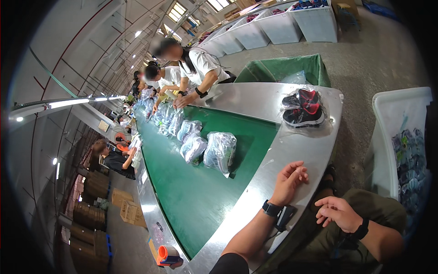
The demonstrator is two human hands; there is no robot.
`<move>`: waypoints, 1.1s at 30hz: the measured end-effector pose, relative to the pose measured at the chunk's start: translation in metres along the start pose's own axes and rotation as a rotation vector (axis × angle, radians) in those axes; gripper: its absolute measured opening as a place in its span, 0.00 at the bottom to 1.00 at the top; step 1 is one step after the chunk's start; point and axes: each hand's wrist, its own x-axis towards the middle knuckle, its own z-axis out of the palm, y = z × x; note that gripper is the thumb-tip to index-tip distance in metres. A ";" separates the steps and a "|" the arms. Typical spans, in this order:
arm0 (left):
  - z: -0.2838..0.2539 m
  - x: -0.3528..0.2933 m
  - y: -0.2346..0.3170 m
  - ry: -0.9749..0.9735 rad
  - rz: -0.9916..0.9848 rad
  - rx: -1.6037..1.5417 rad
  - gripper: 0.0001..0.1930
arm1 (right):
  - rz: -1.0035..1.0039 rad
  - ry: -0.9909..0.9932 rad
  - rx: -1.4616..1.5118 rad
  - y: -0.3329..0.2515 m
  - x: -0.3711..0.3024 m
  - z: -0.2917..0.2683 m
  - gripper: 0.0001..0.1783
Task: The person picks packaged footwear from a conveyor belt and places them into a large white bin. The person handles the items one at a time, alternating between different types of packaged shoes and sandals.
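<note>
My left hand [289,181] rests over the metal ledge [255,189] beside the belt, fingers loosely bent and apart, holding nothing. Above my lap, my right hand [340,213] hangs with its fingers spread and nothing in them. Farther along the ledge sits a pair of black and red shoes [304,108] in clear plastic, apart from both hands. On the green conveyor belt [205,196] lie several bagged light-coloured shoes, the closest being one clear bag [220,151]. A small black device [284,218] shows by my left wrist.
Co-workers [200,68] stand along the belt's far side, handling bagged shoes. A white bin [383,137] of shoes stands at my right. Behind the ledge is a green-lined container [315,68]. Near the lower left lies an orange tape dispenser [169,255]. White tubs [315,25] line the back.
</note>
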 end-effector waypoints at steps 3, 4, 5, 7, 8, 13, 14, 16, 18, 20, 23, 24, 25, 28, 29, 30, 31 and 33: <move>0.004 -0.002 0.003 0.029 -0.013 -0.004 0.15 | -0.008 0.007 -0.017 0.000 0.002 -0.002 0.22; 0.004 -0.005 0.007 0.046 -0.047 0.007 0.15 | 0.003 0.023 -0.028 0.000 0.002 -0.002 0.22; 0.004 -0.008 0.012 0.072 -0.093 0.026 0.16 | -0.015 0.004 -0.026 -0.001 0.001 -0.002 0.22; -0.001 -0.015 0.028 0.044 -0.135 0.090 0.16 | -0.021 0.001 -0.027 -0.003 -0.001 -0.001 0.22; -0.007 -0.018 0.039 0.055 -0.161 0.139 0.16 | -0.018 -0.003 -0.030 -0.005 -0.002 0.000 0.22; -0.064 -0.023 0.096 0.239 0.130 0.676 0.13 | -0.028 -0.062 -0.054 -0.008 -0.004 0.000 0.23; -0.081 -0.022 0.108 0.353 0.208 0.785 0.12 | -0.032 -0.069 -0.061 -0.008 -0.004 0.000 0.23; -0.122 -0.016 0.134 0.610 0.352 1.031 0.13 | -0.023 -0.084 -0.056 -0.007 -0.004 -0.001 0.23; -0.169 -0.008 0.164 0.745 0.528 1.310 0.15 | -0.015 -0.082 -0.043 -0.006 -0.004 -0.002 0.24; -0.216 -0.001 0.191 0.796 0.592 1.510 0.17 | -0.014 -0.079 -0.038 -0.006 -0.003 -0.003 0.24; -0.279 0.010 0.211 0.943 0.383 1.404 0.25 | -0.016 -0.073 -0.031 -0.006 -0.002 -0.003 0.24; -0.294 0.013 0.212 0.964 0.310 1.289 0.27 | -0.016 -0.071 -0.030 -0.006 -0.002 -0.004 0.24; -0.305 0.018 0.212 1.029 0.169 1.171 0.29 | -0.007 -0.065 -0.028 -0.006 -0.001 -0.004 0.24; -0.315 0.014 0.202 0.957 -0.014 1.089 0.31 | -0.017 -0.069 -0.040 -0.004 0.000 -0.005 0.25; -0.312 0.014 0.200 0.963 -0.093 1.040 0.30 | -0.019 -0.069 -0.042 -0.003 0.000 -0.005 0.25; -0.305 0.008 0.191 0.822 -0.113 0.785 0.24 | -0.022 -0.070 -0.043 -0.003 0.000 -0.005 0.25; -0.296 0.007 0.186 0.811 -0.201 0.691 0.16 | -0.025 -0.072 -0.045 -0.003 0.000 -0.005 0.25; -0.273 0.005 0.173 0.788 -0.171 0.614 0.13 | -0.017 -0.079 -0.053 -0.003 0.001 -0.005 0.25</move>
